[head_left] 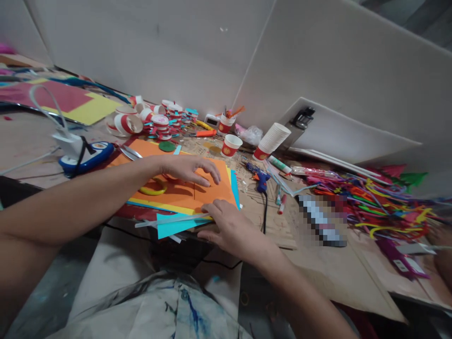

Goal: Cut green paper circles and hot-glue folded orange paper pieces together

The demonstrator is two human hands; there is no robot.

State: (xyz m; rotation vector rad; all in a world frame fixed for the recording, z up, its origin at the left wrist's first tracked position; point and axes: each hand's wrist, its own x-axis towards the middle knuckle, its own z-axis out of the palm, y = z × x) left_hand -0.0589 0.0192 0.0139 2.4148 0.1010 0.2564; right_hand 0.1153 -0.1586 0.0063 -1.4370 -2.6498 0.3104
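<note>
Left hand (192, 170) is held loosely spread over a flat, smooth orange paper sheet (222, 190); the right hand (231, 227) is placed at its near edge, its grip impossible to tell. Red-and-white cup pieces (160, 121) with turquoise bits are seemingly already assembled behind, while tapered paper cups (276, 136) are left stacked, seemingly unworked

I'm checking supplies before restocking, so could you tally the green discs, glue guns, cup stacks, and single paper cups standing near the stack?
Green disc: 1
Glue gun: 1
Cup stack: 1
Single cups: 2 (an open one, another holding orange items)
Total: 5
</note>
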